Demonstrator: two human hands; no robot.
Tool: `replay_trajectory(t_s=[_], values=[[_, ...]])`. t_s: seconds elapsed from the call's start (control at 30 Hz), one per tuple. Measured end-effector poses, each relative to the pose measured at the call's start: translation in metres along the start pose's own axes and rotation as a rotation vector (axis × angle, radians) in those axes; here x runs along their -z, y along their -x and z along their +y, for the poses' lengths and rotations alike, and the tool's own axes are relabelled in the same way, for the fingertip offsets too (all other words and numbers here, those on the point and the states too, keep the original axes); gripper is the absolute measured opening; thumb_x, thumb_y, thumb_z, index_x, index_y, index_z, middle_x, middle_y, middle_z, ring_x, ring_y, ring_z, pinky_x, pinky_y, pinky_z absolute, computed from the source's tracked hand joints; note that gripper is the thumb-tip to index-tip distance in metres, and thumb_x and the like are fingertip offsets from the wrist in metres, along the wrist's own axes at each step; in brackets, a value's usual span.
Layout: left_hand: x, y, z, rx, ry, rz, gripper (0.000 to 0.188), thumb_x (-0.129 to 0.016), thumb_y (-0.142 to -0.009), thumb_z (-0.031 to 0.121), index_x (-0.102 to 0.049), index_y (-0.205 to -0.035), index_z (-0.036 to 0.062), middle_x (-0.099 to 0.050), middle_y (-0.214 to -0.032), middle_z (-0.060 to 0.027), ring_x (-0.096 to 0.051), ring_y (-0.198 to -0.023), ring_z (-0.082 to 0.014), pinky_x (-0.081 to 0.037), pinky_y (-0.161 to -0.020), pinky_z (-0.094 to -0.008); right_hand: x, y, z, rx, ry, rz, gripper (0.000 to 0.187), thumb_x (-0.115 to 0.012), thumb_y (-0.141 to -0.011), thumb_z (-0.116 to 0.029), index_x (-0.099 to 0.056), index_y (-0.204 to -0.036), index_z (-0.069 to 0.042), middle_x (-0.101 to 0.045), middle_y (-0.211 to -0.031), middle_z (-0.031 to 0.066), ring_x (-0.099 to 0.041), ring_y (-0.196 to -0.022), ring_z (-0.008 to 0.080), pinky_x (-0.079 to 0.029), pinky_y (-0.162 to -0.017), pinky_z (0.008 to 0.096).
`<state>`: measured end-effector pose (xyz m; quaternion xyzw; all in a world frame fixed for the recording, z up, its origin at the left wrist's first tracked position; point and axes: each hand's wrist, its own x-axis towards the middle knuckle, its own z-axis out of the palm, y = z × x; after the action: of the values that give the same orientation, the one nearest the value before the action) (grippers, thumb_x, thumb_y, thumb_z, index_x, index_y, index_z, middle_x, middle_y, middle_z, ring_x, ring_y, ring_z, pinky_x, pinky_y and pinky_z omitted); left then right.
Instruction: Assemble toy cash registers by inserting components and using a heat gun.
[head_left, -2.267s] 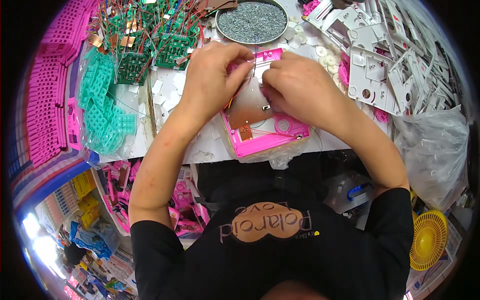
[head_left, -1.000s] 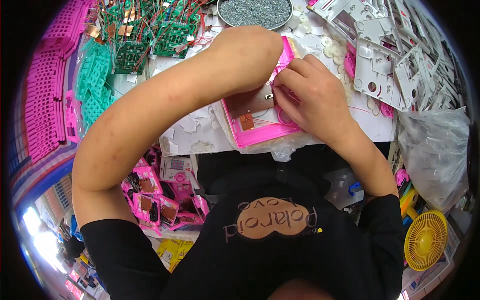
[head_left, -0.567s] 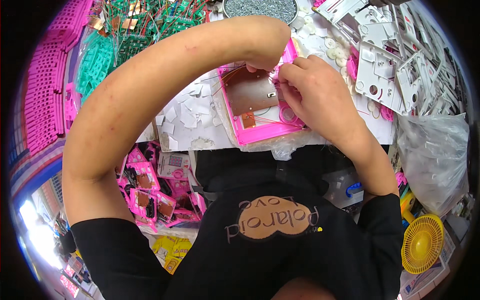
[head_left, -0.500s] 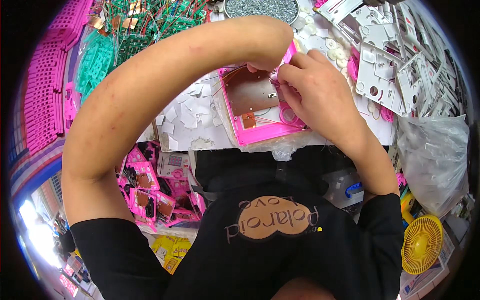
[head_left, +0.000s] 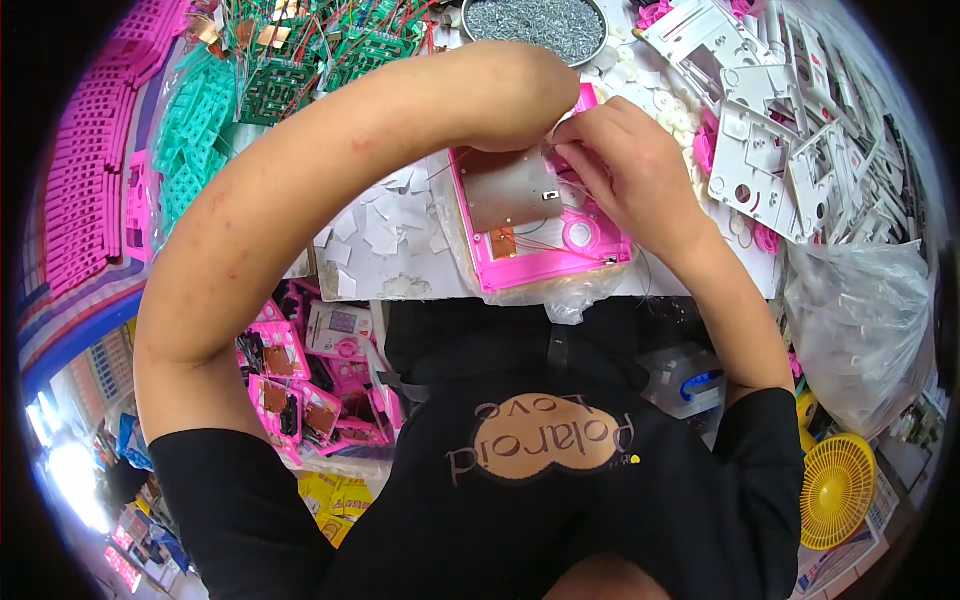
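Observation:
A pink plastic casing (head_left: 540, 272) lies on clear plastic wrap on the table in front of me. Inside it rests a brown circuit board (head_left: 508, 195) with a small switch at its edge. Beside the board are a small copper-coloured plate (head_left: 502, 241), thin red wires and a round ring (head_left: 578, 234). My left hand (head_left: 535, 105) bends over the casing's far part, its fingers hidden behind the wrist. Over the casing's right side, my right hand (head_left: 632, 165) is closed, thumb and forefinger pinched by the board's edge; what they hold is too small to make out.
A round tray of screws (head_left: 540, 28) stands at the back. Green circuit boards (head_left: 275, 90) with wires and teal plastic parts (head_left: 195, 150) are heaped left. White plastic panels (head_left: 760, 145) pile up right, above a clear bag (head_left: 860, 320). Pink assemblies (head_left: 315, 385) fill a box below the table.
My view has shifted slightly. The left hand has come a little nearer and covers more of the board's far edge; the right hand stays pinched beside it, and the ring shows more fully.

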<state>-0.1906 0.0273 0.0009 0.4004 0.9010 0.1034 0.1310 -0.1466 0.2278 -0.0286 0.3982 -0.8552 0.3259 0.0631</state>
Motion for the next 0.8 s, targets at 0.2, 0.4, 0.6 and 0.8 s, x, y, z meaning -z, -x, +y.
replay_trajectory(t_s=[0.2,0.4,0.6,0.8], values=[[-0.006,0.002,-0.002,0.027,-0.028,0.050,0.017,-0.065,-0.085,0.017,-0.072,-0.083,0.0017,-0.070,-0.085,-0.0194,-0.070,-0.084,-0.0388,-0.056,-0.077,-0.0482,-0.009,0.000,0.001,-0.035,0.102,0.083,0.011,-0.078,-0.079,-0.012,-0.071,-0.085,-0.006,-0.065,-0.100,0.0063,-0.054,-0.097,0.0312,-0.049,-0.088,0.0411],[0.007,0.007,0.009,-0.033,-0.087,-0.012,0.015,-0.065,-0.083,0.013,-0.071,-0.081,-0.0006,-0.070,-0.083,-0.0208,-0.071,-0.079,-0.0379,-0.058,-0.072,-0.0460,-0.002,-0.003,0.004,-0.078,0.053,0.025,0.013,-0.077,-0.079,-0.011,-0.072,-0.089,-0.005,-0.064,-0.102,0.0088,-0.055,-0.096,0.0321,-0.048,-0.086,0.0424],[-0.005,0.012,0.012,-0.030,-0.139,0.111,0.012,-0.065,-0.082,0.010,-0.071,-0.084,-0.0004,-0.071,-0.083,-0.0196,-0.073,-0.078,-0.0356,-0.059,-0.070,-0.0445,-0.005,-0.008,0.002,0.016,0.131,0.028,0.013,-0.076,-0.080,-0.011,-0.072,-0.090,-0.004,-0.064,-0.096,0.0089,-0.056,-0.092,0.0312,-0.049,-0.084,0.0420],[-0.024,0.015,0.005,0.041,-0.113,0.189,0.014,-0.064,-0.085,0.012,-0.068,-0.094,0.0012,-0.071,-0.089,-0.0166,-0.071,-0.088,-0.0340,-0.057,-0.076,-0.0452,0.015,0.010,-0.004,0.158,0.139,-0.076,0.015,-0.076,-0.080,-0.012,-0.073,-0.092,-0.004,-0.066,-0.100,0.0080,-0.060,-0.097,0.0290,-0.052,-0.083,0.0402]])
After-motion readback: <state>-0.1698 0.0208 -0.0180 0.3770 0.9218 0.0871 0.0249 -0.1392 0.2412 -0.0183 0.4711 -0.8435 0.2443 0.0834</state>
